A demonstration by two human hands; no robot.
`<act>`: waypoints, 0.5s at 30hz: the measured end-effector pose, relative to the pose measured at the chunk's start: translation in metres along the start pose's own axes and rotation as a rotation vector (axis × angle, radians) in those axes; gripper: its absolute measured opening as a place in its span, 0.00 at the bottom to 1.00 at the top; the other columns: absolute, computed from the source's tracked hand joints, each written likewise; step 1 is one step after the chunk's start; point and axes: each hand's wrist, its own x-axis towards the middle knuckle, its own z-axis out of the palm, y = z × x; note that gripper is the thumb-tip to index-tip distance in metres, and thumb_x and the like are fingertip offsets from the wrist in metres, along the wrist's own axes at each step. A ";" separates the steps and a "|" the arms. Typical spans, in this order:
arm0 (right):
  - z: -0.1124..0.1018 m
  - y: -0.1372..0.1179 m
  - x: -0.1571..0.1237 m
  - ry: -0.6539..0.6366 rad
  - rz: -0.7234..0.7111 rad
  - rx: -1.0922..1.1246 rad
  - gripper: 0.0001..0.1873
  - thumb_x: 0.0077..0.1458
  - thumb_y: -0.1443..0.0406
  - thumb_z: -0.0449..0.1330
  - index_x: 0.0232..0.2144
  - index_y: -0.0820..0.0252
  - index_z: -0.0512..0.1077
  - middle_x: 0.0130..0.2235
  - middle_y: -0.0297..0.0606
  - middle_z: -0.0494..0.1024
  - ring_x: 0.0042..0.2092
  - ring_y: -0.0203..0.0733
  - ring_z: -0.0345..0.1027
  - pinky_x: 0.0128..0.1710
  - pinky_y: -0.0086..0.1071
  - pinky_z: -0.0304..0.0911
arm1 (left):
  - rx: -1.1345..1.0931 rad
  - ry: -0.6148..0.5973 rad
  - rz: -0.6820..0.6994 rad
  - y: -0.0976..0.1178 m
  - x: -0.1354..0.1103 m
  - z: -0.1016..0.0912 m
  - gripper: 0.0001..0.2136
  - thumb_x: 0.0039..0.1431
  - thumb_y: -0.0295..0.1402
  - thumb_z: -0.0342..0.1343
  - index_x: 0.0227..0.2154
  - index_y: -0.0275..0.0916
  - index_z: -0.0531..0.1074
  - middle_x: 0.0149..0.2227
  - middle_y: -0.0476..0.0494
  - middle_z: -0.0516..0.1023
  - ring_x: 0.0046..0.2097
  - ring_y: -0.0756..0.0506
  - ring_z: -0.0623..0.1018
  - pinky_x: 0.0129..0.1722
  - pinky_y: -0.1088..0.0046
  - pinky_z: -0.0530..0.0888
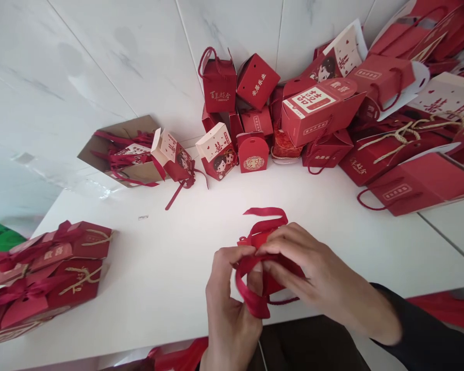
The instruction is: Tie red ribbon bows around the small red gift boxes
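Note:
A small red gift box [271,278] with a red ribbon [263,219] sits at the near edge of the white table [178,242], between both my hands. My left hand [229,309] pinches a loop of the ribbon on the box's left side. My right hand [313,273] closes over the box's top and right side, fingers gripping the ribbon. More ribbon loops stick up behind my fingers and hang below the box. Most of the box is hidden by my hands.
A tray of flat red boxes with ribbons [42,278] lies at the left edge. A brown cardboard box [119,149] with ribbons stands at the back left. Several finished red gift boxes and bags [320,113] pile against the white wall at the back and right.

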 end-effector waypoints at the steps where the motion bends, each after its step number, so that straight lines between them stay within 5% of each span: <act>1: 0.000 0.000 0.001 0.018 0.046 0.035 0.06 0.69 0.66 0.55 0.43 0.51 0.71 0.44 0.37 0.77 0.47 0.44 0.72 0.47 0.38 0.70 | 0.039 0.022 -0.006 -0.001 0.000 -0.001 0.06 0.66 0.36 0.57 0.44 0.45 0.73 0.41 0.44 0.76 0.40 0.44 0.75 0.38 0.67 0.74; 6: -0.010 -0.003 0.002 0.045 0.335 0.294 0.09 0.70 0.58 0.54 0.40 0.51 0.72 0.37 0.32 0.77 0.33 0.37 0.71 0.28 0.27 0.67 | 0.317 -0.066 0.035 -0.008 0.004 0.000 0.12 0.67 0.39 0.56 0.50 0.44 0.71 0.49 0.38 0.73 0.50 0.38 0.73 0.45 0.59 0.73; 11: -0.016 -0.004 0.002 0.069 0.373 0.397 0.13 0.69 0.53 0.55 0.38 0.52 0.73 0.33 0.30 0.74 0.30 0.36 0.66 0.29 0.27 0.65 | 0.403 0.000 0.032 -0.010 0.010 0.008 0.13 0.65 0.37 0.58 0.51 0.44 0.69 0.50 0.37 0.74 0.52 0.35 0.72 0.48 0.51 0.72; 15: -0.020 -0.004 0.004 0.072 0.367 0.417 0.16 0.69 0.50 0.54 0.38 0.52 0.73 0.31 0.30 0.72 0.29 0.36 0.63 0.30 0.29 0.65 | 0.350 -0.036 -0.017 -0.012 0.014 0.004 0.05 0.65 0.36 0.57 0.41 0.43 0.73 0.43 0.40 0.76 0.46 0.37 0.74 0.41 0.59 0.73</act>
